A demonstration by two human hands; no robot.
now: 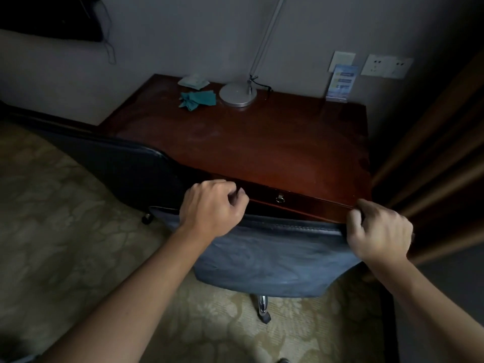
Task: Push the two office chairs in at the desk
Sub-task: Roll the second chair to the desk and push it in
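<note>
A blue-grey office chair (267,260) stands right in front of me, its backrest top close against the front edge of the dark red wooden desk (262,142). My left hand (212,208) lies curled over the backrest's top left part. At the top right corner, my right hand (379,231) grips the same backrest. A second, darker office chair (117,166) stands at the desk's left front corner, angled, with one caster (147,218) showing. The near chair's seat is hidden under the desk.
On the desk are a lamp with a round base (237,95), a teal cloth (197,100), a packet (193,82) and a blue leaflet stand (340,83). A wooden door frame (432,153) is close on the right. Patterned carpet (65,231) covers the floor.
</note>
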